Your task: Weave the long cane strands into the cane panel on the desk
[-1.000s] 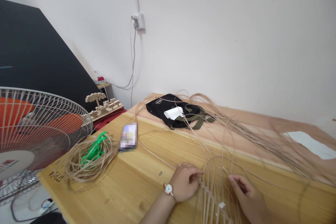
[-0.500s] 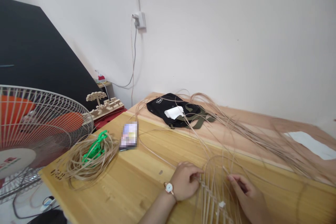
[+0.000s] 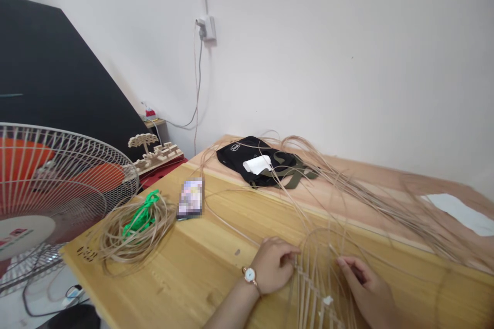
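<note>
Watching from across the room, that woven cane panel [image 3: 314,288] lying on the wooden tabletop [image 3: 162,272] looks light and springy, the kind of thing that flexes rather than holds its shape. The strips would probably slip if you grabbed just one, so I'd take hold where the crossings sit tight, not by the long loose ends [image 3: 386,211] trailing up the table. Left hand [image 3: 274,266], watch [image 3: 249,274] on the wrist, sits curled at the panel's edge, palm down, while the right hand [image 3: 365,285] is half open, fingertips in among the strands. Can't really tell from here if either one is actually pinching anything, tbh
</note>
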`<state>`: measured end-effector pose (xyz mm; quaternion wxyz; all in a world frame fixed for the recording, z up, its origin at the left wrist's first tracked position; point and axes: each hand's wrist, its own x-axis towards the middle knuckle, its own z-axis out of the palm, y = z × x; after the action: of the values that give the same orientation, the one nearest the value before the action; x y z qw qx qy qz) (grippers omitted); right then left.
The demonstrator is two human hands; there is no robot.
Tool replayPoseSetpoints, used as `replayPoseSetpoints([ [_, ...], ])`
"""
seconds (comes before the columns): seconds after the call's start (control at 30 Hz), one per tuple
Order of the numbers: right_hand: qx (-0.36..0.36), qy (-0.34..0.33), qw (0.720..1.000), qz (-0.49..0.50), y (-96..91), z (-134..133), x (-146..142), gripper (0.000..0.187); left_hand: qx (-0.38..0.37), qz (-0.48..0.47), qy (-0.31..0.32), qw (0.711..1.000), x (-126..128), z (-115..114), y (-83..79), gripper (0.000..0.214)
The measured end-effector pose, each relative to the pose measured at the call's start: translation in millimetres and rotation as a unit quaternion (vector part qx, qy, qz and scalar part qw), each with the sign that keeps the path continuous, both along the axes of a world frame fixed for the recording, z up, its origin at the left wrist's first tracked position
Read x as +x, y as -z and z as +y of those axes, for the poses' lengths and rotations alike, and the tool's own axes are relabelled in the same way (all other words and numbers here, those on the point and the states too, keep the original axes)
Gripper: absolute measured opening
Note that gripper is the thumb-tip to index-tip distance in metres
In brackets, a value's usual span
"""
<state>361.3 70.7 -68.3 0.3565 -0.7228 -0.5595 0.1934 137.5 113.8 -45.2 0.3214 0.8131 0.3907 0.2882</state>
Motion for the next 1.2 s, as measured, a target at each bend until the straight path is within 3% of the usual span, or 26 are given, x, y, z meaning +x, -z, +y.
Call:
replayPoseSetpoints([
  [1.2, 0.004, 0.001, 1.0, 0.002, 0.6, 1.8, -0.3, 0.039, 0.005, -0.003, -0.017, 1.0, 0.4, 0.0, 1.2, 0.033],
])
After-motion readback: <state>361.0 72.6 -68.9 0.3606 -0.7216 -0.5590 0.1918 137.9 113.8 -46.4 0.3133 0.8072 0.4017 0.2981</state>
